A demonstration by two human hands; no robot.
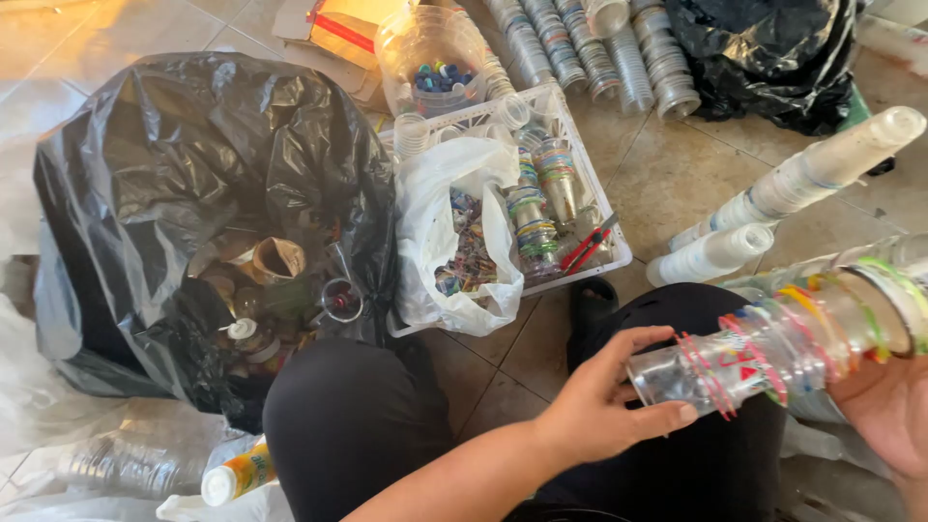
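The stack of clear plastic cups [783, 348], ringed with coloured rims, lies sideways above the person's lap. The left hand [604, 406] curls its fingers around the stack's narrow end, and the right hand [884, 406] cups the wide end from below. Farther off on the tiled floor [667, 174] sit a black bag [174, 164] and a white crate [556, 101] holding more cups.

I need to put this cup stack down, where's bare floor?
Bare tile lies between the white crate and the white cup stacks, and at top left beyond the black bag. Crowded: the crate, the top edge, the lower left. Both hands, left and right, hold the cup stack.
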